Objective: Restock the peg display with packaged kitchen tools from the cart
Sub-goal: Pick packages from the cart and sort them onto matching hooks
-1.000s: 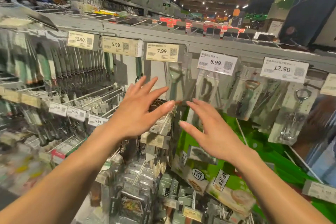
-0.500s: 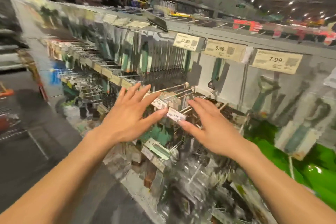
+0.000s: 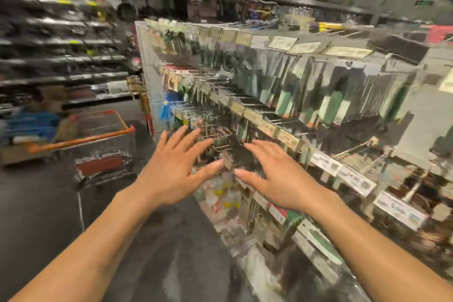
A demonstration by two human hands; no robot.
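Observation:
The view is blurred by motion. The peg display [image 3: 282, 95] runs along the right, with rows of packaged kitchen tools [image 3: 328, 103] hanging on hooks behind price tags. A wire shopping cart [image 3: 98, 144] with an orange rim stands in the aisle at the left. My left hand [image 3: 176, 167] and my right hand [image 3: 277, 174] are stretched out in front of me, fingers spread, holding nothing. Both hover in front of the display's lower hooks, apart from them.
Dark floor [image 3: 36, 203] lies between me and the cart. More shelving [image 3: 61, 56] lines the far side of the aisle at the left. Blue items [image 3: 31, 125] sit low beyond the cart. The display's end panel [image 3: 147, 76] faces the aisle.
The view has swung to the left along the display, bringing the aisle and the cart into sight. Both hands stay spread and empty in front of me.

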